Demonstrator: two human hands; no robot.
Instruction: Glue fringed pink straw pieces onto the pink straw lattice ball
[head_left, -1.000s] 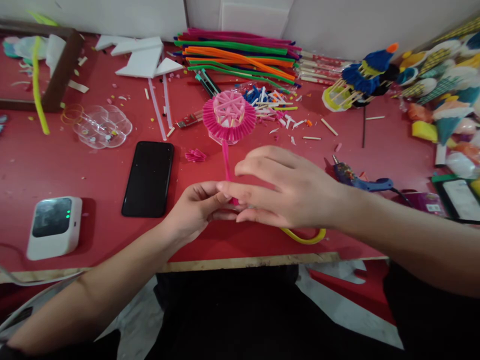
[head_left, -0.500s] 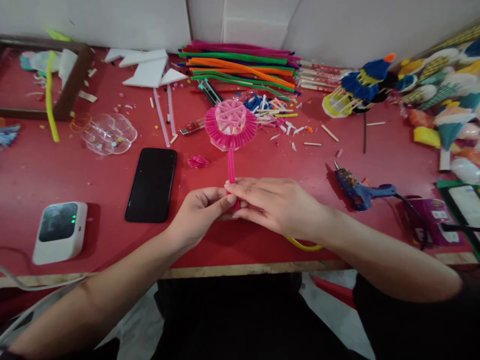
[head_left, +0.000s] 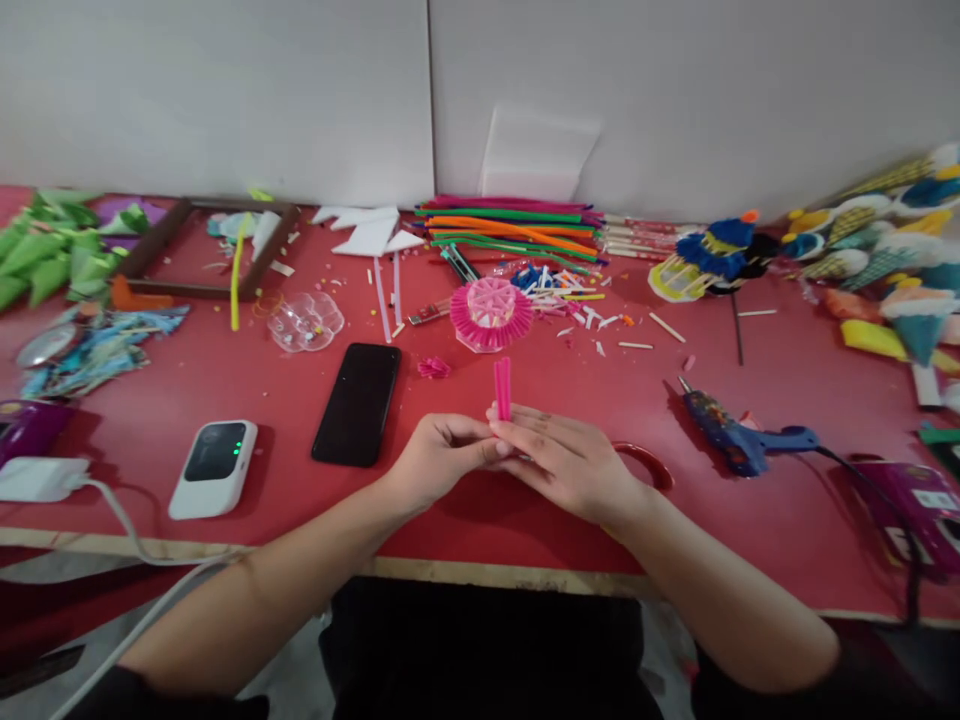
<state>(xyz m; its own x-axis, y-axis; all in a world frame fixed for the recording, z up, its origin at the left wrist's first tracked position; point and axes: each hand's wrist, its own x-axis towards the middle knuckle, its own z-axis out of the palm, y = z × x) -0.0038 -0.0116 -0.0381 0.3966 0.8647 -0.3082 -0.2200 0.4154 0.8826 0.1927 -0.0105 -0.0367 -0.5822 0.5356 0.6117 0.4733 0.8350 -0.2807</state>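
Note:
Between my two hands, pink pipe cleaners [head_left: 502, 388] stand upright side by side, their lower ends hidden by my fingers. My left hand [head_left: 446, 460] pinches them from the left, thumb toward the right hand. From the other side, my right hand [head_left: 562, 455] closes on them with its fingers laid together. Just beyond, a round pink ruffled piece with a woven top [head_left: 491, 312] stands on the red table on a clear base. A small folded pink piece [head_left: 433, 368] lies to its left.
A black phone [head_left: 357, 405] and a white device with a screen [head_left: 214, 468] lie left. Right is a blue glue gun [head_left: 739, 430] with its cord. Behind are bundled coloured pipe cleaners [head_left: 510, 232], a blue-and-yellow model [head_left: 709, 260] and a clear tray [head_left: 306, 322]. Scissor handles show by my right wrist.
The view has shifted left and up, so everything sits lower and mostly farther right. Both hands keep their grip on the pink pipe cleaners, which now show less length above the fingers.

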